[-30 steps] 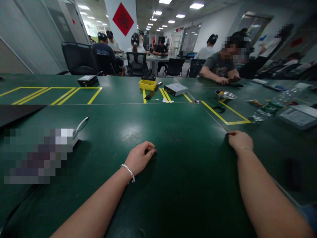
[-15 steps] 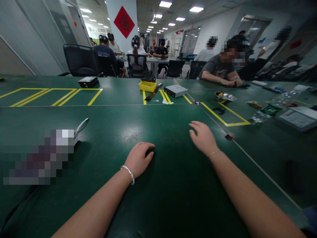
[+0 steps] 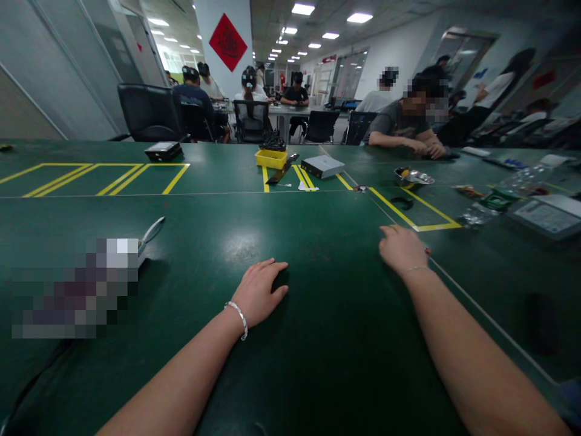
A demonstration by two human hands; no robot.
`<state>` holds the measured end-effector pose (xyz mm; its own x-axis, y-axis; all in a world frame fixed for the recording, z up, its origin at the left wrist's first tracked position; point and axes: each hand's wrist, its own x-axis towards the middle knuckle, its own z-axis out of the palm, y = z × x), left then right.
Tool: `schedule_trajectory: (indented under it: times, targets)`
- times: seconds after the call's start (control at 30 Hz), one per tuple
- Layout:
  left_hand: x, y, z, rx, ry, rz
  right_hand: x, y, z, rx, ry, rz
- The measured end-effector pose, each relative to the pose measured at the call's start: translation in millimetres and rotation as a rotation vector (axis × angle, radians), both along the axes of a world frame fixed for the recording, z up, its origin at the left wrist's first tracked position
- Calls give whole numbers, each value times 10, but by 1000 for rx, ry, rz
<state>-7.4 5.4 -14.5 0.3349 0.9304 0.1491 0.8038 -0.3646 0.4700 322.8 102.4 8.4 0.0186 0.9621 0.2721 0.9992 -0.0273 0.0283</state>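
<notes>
Hands both empty and released on the green bench (image 3: 318, 339): left hand (image 3: 261, 290) flat toward the near edge, right hand (image 3: 402, 248) shifted back rightward since half a second ago, now just beside the small red piece (image 3: 427, 249) on the seam, contact unclear.

A broad stretch of bare green tabletop (image 3: 318, 339) lies open on the near side of the yellow bin (image 3: 271, 158), crossed only by the left hand (image 3: 261, 293) and right hand (image 3: 402, 249). Just right of the bin, a black tool (image 3: 281, 168) and grey box (image 3: 322, 165) crowd the far lane. Farther right a metal bowl (image 3: 412, 176) and black ring (image 3: 402, 201) bar passage, and a white cable (image 3: 149, 231) intrudes at near left.
</notes>
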Motion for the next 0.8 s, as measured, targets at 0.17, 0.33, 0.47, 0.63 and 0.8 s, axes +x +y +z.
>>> schedule_trajectory:
  times: [0.17, 0.33, 0.47, 0.63, 0.8]
  targets:
    - [4, 7, -5, -17, -41, -23, 694, 50, -71, -228, 44, -371]
    - [-1, 8, -8, -14, -54, -35, 698, 90, -114, -216, 64, -394]
    - [4, 5, 17, -25, -62, -31, 583, 122, -123, -167, 110, -292]
    - [7, -5, 45, -36, -66, -18, 453, 104, -99, -171, 140, -286]
    - [11, 7, 35, -30, -77, -13, 349, 74, -36, -107, 145, -249]
